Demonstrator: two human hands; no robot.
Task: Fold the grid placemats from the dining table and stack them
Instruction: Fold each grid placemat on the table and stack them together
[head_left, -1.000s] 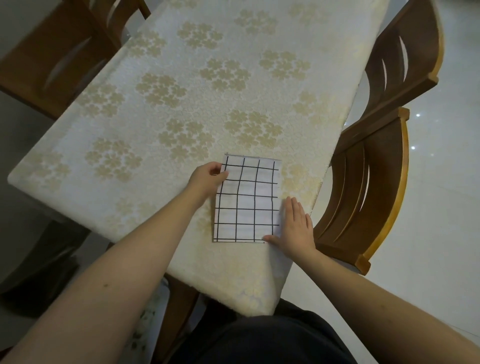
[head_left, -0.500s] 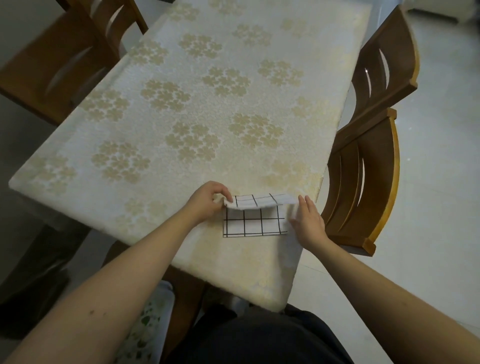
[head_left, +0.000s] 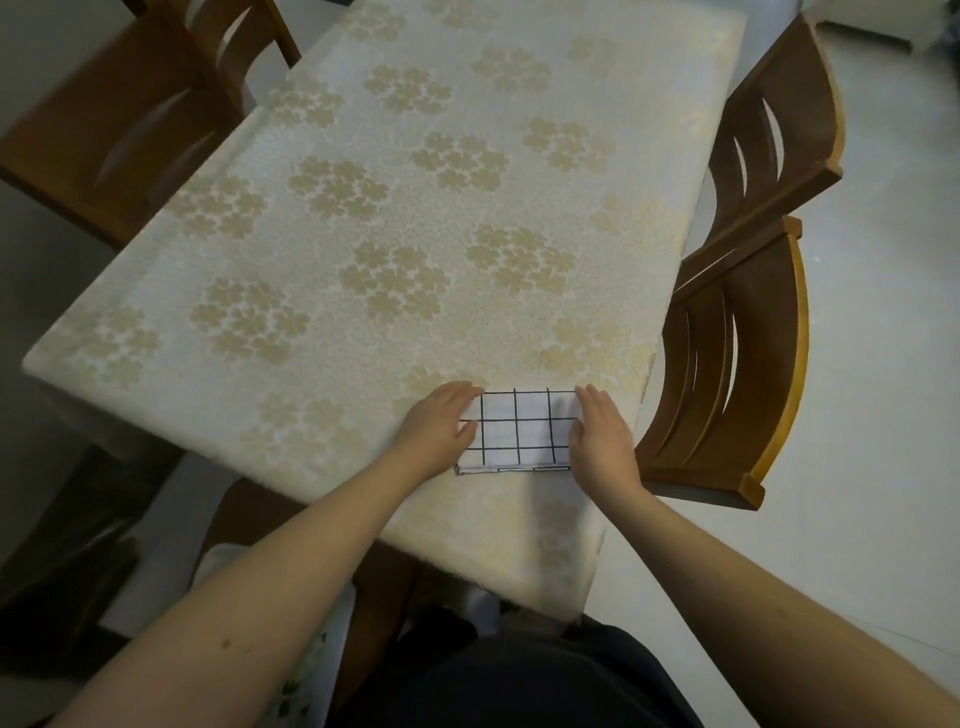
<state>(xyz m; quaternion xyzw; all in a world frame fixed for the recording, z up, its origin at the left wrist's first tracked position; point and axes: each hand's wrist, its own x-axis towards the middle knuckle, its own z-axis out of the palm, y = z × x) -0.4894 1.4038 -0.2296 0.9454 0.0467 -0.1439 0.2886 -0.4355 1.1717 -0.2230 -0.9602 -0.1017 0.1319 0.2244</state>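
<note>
A white placemat with a black grid (head_left: 519, 431) lies folded into a small rectangle near the front right corner of the dining table (head_left: 363, 218). My left hand (head_left: 441, 421) rests flat on its left edge, fingers spread over the cloth. My right hand (head_left: 597, 431) presses flat on its right edge. Neither hand grips the cloth; both lie on top of it. Only this one placemat is in view.
The table wears a cream cloth with gold flower clusters. Two wooden chairs (head_left: 727, 374) stand close along the right side, and another chair (head_left: 119, 119) at the far left. The table's front edge is just below the placemat.
The placemat's far half was lifted and brought toward me, halving it. Both hands then let go of the edge and now press flat on the folded cloth.
</note>
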